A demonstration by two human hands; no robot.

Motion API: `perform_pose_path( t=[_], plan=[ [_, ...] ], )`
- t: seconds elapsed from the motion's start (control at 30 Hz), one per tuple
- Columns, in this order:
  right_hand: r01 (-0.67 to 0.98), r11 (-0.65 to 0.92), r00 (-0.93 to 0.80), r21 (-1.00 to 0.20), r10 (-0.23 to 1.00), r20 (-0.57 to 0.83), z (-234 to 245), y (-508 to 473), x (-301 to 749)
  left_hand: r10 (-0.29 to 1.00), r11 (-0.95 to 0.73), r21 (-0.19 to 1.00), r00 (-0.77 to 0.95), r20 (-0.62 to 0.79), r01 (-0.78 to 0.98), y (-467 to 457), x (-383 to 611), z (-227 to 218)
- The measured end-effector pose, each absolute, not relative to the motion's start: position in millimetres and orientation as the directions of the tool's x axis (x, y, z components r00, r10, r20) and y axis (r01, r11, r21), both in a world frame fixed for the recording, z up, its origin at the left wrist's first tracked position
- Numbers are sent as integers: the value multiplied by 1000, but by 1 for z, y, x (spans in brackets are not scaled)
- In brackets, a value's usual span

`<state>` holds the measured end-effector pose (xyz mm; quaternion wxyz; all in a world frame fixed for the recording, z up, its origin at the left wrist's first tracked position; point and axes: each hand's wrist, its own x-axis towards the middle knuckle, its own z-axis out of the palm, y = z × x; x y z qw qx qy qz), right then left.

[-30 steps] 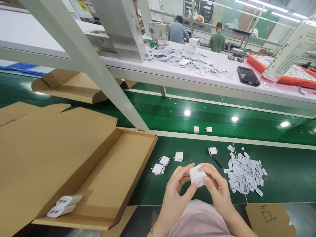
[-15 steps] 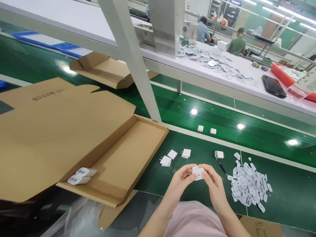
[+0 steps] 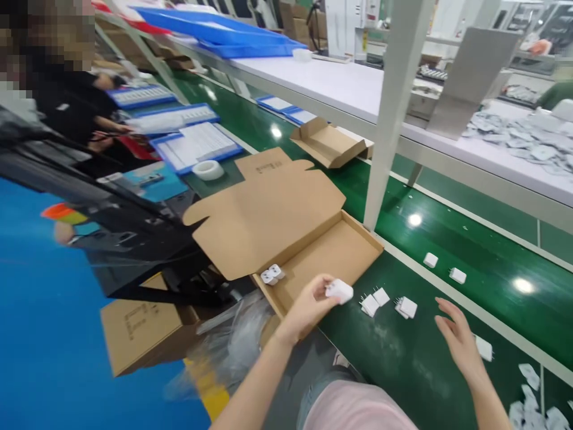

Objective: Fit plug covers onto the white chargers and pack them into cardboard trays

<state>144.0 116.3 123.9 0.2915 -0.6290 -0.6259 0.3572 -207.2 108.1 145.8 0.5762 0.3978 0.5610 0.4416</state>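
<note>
Pinched between the thumb and fingers of my left hand is a white plug charger. That hand is over the near right edge of an open, shallow cardboard box. A small group of white chargers stands in the box's left corner. Out to the right, my right hand hovers over the green bench with fingers apart and nothing in them. Between my hands lie flat white chargers with metal prongs, one cluster beside another. Another white charger is partly hidden behind my right hand.
Loose white cover pieces lie at the lower right. Two chargers rest on the green belt. A grey post rises behind the box. At the left are a tape roll, blue trays and a person in black.
The view has swung left. My hands, earlier together on the white charger, are now apart: the left has carried it to the box, and the right has let go.
</note>
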Motion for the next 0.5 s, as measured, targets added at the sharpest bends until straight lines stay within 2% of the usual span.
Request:
perform_pose_path(
  t=[0.1,0.2,0.33,0.5],
  plan=[
    [726,-124,2,-677,984,-179,86,173,178,966,243,952,-137,-220,187,141,-274,146],
    [785,-127,18,-607,983,-182,55,232,184,969,227,907,-177,-173,356,169,-314,150],
    [848,-105,71,-519,994,-84,24,293,155,957,243,846,-259,-129,475,186,-331,154],
    [921,-136,160,-364,987,35,-10,327,114,940,285,797,-320,-121,533,186,-337,148]
  ],
)
